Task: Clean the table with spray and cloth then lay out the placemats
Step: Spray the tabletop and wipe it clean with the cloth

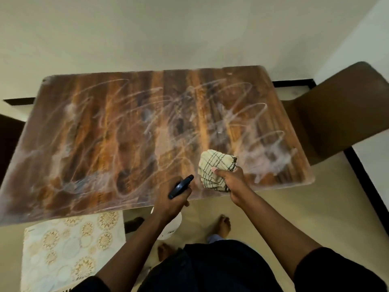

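Left hand: your left hand (170, 202) grips the spray bottle (180, 187) by its neck, over the near table edge.
Right hand: your right hand (230, 179) clutches the bunched cloth (214, 166), just above the table (105, 127).
Table: smeared all over with whitish streaks.
Placemats: the placemats (67, 247) lie stacked below the near left edge.
Chair: a chair (341, 110) stands at the right end.
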